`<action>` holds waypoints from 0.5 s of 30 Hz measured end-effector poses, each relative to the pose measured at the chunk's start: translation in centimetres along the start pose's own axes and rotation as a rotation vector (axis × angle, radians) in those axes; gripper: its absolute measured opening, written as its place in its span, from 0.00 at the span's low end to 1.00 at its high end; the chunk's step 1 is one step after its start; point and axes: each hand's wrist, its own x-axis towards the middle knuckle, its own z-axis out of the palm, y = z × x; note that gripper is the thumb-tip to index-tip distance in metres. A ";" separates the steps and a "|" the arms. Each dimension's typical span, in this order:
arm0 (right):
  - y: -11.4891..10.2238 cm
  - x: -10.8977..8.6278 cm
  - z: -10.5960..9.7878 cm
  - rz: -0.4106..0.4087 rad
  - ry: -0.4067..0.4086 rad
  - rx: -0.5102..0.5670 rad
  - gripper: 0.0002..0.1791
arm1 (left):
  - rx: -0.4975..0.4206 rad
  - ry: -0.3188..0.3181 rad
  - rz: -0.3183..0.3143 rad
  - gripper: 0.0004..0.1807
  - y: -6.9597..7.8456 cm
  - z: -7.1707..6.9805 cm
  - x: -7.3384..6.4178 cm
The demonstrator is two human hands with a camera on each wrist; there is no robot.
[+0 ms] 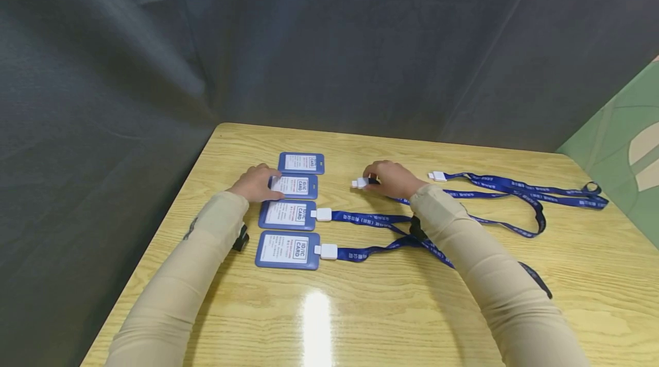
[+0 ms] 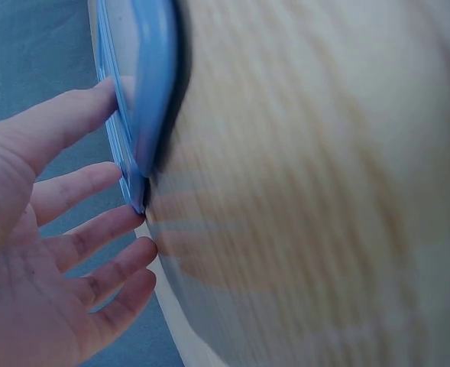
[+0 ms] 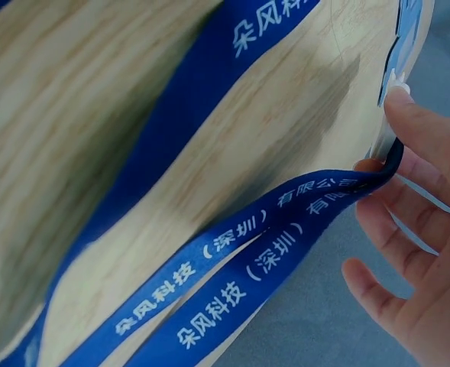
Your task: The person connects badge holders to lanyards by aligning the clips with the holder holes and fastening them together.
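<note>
My left hand (image 1: 255,182) is at the left end of a blue-framed ID card holder (image 1: 306,186), second from the back, with thumb and forefinger at its opposite long edges. In the left wrist view the other fingers spread out beside the holder edges (image 2: 154,84). To the right, my right hand (image 1: 391,176) pinches the white plastic buckle (image 1: 360,183) of a blue lanyard (image 3: 232,260) between thumb and fingers. The buckle's white tip points left toward the card holder, apart from it. From this hand the printed strap trails away to the right.
In front lie two card holders (image 1: 273,250) joined to lanyards by white buckles (image 1: 328,251). Another holder (image 1: 317,168) without a strap lies at the back. A loose lanyard (image 1: 515,186) lies to the right. A dark curtain (image 1: 360,47) hangs behind the wooden table (image 1: 247,321).
</note>
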 end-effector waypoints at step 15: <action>-0.3 0.8 0.4 -0.013 -0.008 -0.005 0.17 | 0.001 -0.001 0.006 0.34 0.2 -0.1 -0.2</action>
